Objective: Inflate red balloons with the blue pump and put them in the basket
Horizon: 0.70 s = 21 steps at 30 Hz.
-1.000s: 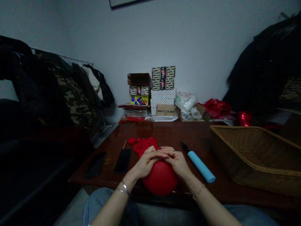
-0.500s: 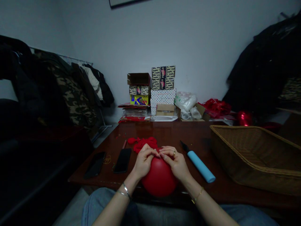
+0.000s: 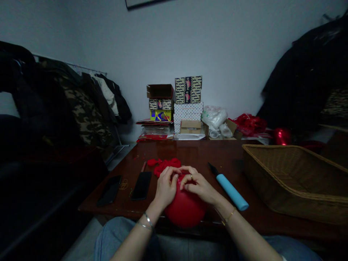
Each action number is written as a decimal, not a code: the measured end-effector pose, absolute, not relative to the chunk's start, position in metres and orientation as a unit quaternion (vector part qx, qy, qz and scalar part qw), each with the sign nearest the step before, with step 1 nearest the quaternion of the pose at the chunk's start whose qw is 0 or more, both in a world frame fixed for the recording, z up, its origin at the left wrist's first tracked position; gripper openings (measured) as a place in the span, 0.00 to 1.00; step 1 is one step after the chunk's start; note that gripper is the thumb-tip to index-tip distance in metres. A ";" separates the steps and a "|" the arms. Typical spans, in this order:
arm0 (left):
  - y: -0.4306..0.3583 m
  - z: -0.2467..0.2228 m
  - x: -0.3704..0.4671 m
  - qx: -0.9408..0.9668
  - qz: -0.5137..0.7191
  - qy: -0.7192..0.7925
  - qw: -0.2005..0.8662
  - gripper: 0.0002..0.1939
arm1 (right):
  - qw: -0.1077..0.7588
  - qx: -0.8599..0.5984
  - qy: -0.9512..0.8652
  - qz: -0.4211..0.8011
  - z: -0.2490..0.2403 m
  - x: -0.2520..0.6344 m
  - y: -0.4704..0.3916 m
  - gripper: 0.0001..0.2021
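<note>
An inflated red balloon (image 3: 185,208) rests upright at the table's near edge, its neck pointing up. My left hand (image 3: 167,185) pinches the neck from the left side. From the right, my right hand (image 3: 199,186) has its fingers curled at the same neck, thumb and index close together. Fingers partly hide the neck. Just behind my hands lies a pile of flat red balloons (image 3: 168,164). A light blue hand pump (image 3: 232,192) with a black nozzle lies to the right of my right hand.
Two dark phones (image 3: 141,185) and thin yellow rubber bands (image 3: 124,184) lie on the left of the brown table (image 3: 212,154). A large wicker basket (image 3: 293,203) stands at the right. Stacked boxes (image 3: 188,112) and plastic bags (image 3: 214,116) line the back.
My right hand has shifted left across the balloon's neck and its fingers have curled more. My left hand has turned slightly, with its fingers still at the neck.
</note>
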<state>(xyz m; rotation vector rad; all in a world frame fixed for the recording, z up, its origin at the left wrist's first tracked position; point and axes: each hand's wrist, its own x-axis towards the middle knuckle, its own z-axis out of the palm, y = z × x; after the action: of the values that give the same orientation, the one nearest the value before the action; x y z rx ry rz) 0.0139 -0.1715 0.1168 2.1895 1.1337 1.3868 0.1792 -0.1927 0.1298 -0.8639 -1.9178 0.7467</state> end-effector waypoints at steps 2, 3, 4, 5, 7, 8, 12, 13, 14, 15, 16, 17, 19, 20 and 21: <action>-0.171 0.116 0.016 0.768 0.477 0.402 0.143 0.09 | 0.450 -0.360 -0.774 0.263 0.129 0.175 -0.192 0.10; -0.171 0.115 0.017 0.768 0.475 0.406 0.136 0.10 | 0.462 -0.372 -0.772 0.227 0.128 0.172 -0.192 0.12; -0.171 0.114 0.018 0.767 0.475 0.411 0.129 0.11 | 0.477 -0.385 -0.769 0.179 0.126 0.169 -0.191 0.13; -0.171 0.114 0.019 0.764 0.476 0.417 0.122 0.11 | 0.493 -0.399 -0.763 0.125 0.123 0.167 -0.191 0.15; -0.172 0.112 0.020 0.759 0.478 0.427 0.112 0.09 | 0.519 -0.419 -0.745 0.026 0.117 0.161 -0.190 0.16; -0.172 0.111 0.020 0.757 0.479 0.431 0.109 0.07 | 0.529 -0.425 -0.734 -0.012 0.115 0.159 -0.190 0.16; -0.177 0.110 0.022 0.754 0.475 0.439 0.112 0.05 | 0.563 -0.438 -0.695 -0.090 0.108 0.154 -0.188 0.17; -0.178 0.110 0.022 0.752 0.475 0.442 0.114 0.05 | 0.569 -0.442 -0.686 -0.101 0.107 0.153 -0.187 0.17; -0.179 0.110 0.023 0.750 0.476 0.444 0.116 0.05 | 0.573 -0.448 -0.678 -0.108 0.106 0.153 -0.187 0.17; -0.180 0.110 0.023 0.747 0.478 0.446 0.118 0.05 | 0.576 -0.455 -0.669 -0.112 0.105 0.152 -0.186 0.17; -0.181 0.110 0.024 0.745 0.480 0.448 0.118 0.05 | 0.577 -0.465 -0.662 -0.114 0.104 0.152 -0.186 0.17; -0.182 0.110 0.025 0.744 0.482 0.448 0.117 0.05 | 0.577 -0.476 -0.654 -0.116 0.104 0.152 -0.185 0.16; -0.183 0.108 0.026 0.743 0.484 0.448 0.114 0.05 | 0.574 -0.498 -0.638 -0.121 0.103 0.151 -0.185 0.15; -0.183 0.108 0.026 0.743 0.485 0.448 0.112 0.05 | 0.573 -0.507 -0.632 -0.127 0.104 0.151 -0.185 0.14; -0.183 0.107 0.026 0.741 0.487 0.448 0.111 0.04 | 0.572 -0.513 -0.626 -0.135 0.104 0.150 -0.185 0.13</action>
<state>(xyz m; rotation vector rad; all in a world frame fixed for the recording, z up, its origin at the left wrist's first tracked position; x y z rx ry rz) 0.0264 -0.1834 0.1067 2.1778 1.3169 1.4293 0.1504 -0.1849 0.1039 -1.2021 -1.4688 -0.3159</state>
